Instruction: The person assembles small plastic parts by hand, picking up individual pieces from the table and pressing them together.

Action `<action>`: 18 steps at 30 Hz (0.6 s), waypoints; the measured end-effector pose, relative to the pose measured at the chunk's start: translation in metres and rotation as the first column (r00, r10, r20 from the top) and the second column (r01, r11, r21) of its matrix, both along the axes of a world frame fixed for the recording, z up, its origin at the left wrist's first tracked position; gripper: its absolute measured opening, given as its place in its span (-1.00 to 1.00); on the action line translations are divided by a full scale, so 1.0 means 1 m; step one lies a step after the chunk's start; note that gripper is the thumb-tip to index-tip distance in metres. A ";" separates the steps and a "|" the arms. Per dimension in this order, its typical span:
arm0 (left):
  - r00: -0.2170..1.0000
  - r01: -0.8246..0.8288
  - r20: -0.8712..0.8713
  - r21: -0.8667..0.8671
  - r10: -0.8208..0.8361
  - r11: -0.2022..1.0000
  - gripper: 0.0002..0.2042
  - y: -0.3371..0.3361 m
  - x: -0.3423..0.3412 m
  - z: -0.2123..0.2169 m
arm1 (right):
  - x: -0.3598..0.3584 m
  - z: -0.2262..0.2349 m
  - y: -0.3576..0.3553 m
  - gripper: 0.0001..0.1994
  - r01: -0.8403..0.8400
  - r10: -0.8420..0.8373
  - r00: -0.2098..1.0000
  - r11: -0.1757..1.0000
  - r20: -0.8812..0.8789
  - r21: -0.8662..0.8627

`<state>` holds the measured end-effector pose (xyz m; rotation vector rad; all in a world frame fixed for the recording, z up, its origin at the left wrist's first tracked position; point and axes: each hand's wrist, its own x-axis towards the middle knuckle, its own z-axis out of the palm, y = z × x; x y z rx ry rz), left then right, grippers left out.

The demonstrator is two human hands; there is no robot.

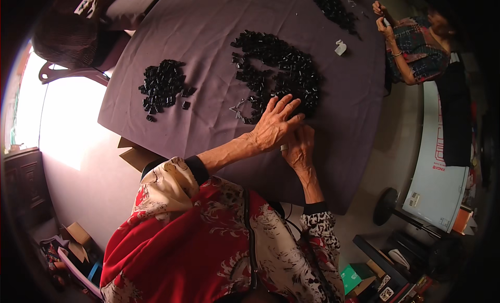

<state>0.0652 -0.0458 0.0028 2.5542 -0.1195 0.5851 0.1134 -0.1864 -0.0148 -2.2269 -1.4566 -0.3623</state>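
My left hand (pixel 276 125) is at the near edge of a large heap of small black pieces (pixel 291 63). Three of its fingers fan out over the heap, while the index finger bends down to meet my right hand (pixel 300 149). The left thumb is hidden. My right hand is closed with its fingers curled in, right against the left one. A small whitish bit shows at its side; I cannot tell whether it is a ring or something held. Whatever lies between the two hands is hidden. Thin grey scraps (pixel 237 109) lie left of my left hand.
A smaller pile of black pieces (pixel 162 87) sits on the purple tablecloth (pixel 208 58) to the left. Another pile (pixel 336 11) and a small white object (pixel 340 47) are at far right. A person (pixel 416 48) works there with raised hands; another person (pixel 67 37) is at far left.
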 end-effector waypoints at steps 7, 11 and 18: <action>0.982 0.035 -0.179 -0.135 -0.059 0.990 -0.79 -0.001 -0.024 0.002 | 0.000 0.004 -0.001 -0.76 -0.027 0.027 1.000 0.999 0.000 0.023; 0.991 -0.011 -0.134 -0.167 -0.012 0.986 -0.82 0.020 -0.004 -0.009 | -0.002 0.009 0.005 -0.84 -0.006 0.005 1.000 1.000 0.025 0.024; 0.986 -0.072 -0.168 -0.345 0.014 0.936 -0.86 0.079 0.036 0.021 | 0.001 0.006 0.003 -0.85 -0.005 0.001 0.999 0.997 0.055 0.074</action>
